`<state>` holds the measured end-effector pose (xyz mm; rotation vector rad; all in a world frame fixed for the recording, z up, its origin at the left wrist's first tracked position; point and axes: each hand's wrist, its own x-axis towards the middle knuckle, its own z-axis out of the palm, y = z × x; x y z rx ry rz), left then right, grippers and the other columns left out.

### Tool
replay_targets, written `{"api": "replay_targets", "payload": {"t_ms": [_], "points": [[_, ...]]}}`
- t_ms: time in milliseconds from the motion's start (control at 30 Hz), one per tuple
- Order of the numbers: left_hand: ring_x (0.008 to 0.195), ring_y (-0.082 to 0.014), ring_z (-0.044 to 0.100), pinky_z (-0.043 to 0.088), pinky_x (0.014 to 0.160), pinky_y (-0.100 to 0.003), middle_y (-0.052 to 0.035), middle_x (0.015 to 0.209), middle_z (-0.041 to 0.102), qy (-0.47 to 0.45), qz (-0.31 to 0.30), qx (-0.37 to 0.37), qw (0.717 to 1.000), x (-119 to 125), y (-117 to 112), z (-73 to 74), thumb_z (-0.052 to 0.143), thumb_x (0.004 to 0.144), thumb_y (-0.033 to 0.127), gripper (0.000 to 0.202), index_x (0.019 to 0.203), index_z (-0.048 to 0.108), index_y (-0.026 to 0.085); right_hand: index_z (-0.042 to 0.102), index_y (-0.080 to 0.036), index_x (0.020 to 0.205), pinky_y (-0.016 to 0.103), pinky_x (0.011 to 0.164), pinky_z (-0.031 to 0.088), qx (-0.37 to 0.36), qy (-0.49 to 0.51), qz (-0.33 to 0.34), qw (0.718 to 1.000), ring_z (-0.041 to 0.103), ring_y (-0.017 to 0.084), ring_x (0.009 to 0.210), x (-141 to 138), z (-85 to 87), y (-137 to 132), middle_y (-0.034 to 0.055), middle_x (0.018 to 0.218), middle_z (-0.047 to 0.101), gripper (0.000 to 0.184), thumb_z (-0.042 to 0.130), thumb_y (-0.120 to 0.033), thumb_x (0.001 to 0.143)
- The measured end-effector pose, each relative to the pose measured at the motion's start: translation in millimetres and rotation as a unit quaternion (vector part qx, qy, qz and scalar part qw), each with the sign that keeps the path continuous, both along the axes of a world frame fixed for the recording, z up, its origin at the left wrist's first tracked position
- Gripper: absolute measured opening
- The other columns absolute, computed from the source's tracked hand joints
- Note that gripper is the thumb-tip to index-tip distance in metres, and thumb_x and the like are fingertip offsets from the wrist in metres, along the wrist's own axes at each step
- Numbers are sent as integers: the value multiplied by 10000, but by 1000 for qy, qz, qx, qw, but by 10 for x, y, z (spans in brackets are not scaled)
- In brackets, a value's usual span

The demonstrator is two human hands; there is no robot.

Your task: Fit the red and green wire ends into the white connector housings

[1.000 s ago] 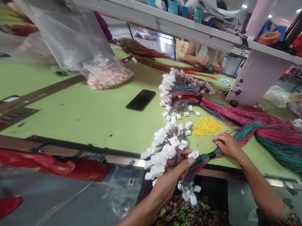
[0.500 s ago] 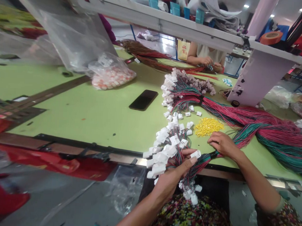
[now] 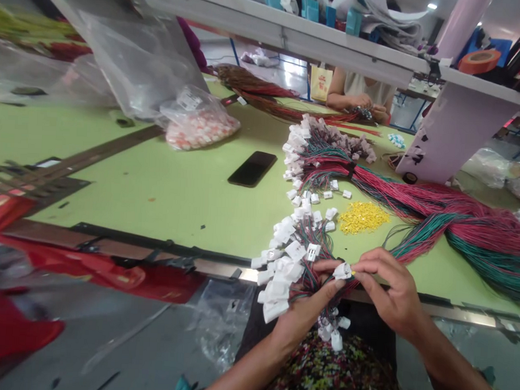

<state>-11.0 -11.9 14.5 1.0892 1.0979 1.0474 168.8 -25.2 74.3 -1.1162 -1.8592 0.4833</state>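
The left hand [image 3: 304,303] is clutching a bunch of white wire connectors [image 3: 283,265] at 6 o'clock, the right hand [image 3: 389,287] is pinching one connector [image 3: 341,271], red-and-green wires [image 3: 470,218] are trailing toward 3 o'clock, yellow pieces [image 3: 362,218] are lying at 12 o'clock from the hands on the green tabletop [image 3: 134,207], and how many connectors are finished cannot be told

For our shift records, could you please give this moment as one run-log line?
Left hand: holding wire harness bundle | Right hand: pinching white connector | Nearby: yellow pieces, phone on green table
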Motion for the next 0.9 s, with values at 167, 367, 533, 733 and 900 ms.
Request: {"api": "replay_targets", "payload": {"t_ms": [167,367,533,733,900], "points": [[919,-235,689,561,965,-357,-44,927,743,31,7,36,999,-2,-25,1,742,827,322,125,916,738,234,703,-225,1124,314,731,546,72,-49,-3,996,641,186,853,-38,4,-61,58,930,666,242,580,-82,972],[937,-263,700,564,970,-378,-60,923,754,54,23,72,996,19,-24,48,729,844,339,102,860,758,242,709,-227,1112,293,746,534,68,-32,5,997,638,168,867,-46,-21,-58,48,936,663,243,590,-71,969],[938,-280,729,589,944,-388,-73,937,780,27,9,62,998,31,-16,127,743,825,331,111,871,780,237,732,-251,1072,275,774,535,-26,49,7,998,652,156,883,-38,-72,-33,28,949,680,183,654,-135,954],[907,-293,747,622,895,-391,-92,905,797,6,-8,64,998,51,5,194,737,798,277,91,824,793,210,745,-234,952,251,755,544,-196,168,21,966,675,147,860,-8,-123,15,17,936,710,45,738,-243,908],[928,-288,752,621,941,-406,-93,931,805,22,-10,66,998,15,-5,110,752,794,283,122,862,813,202,730,-219,902,235,710,565,-283,245,41,926,682,135,790,20,-133,66,2,865,712,150,811,-328,841]]}}
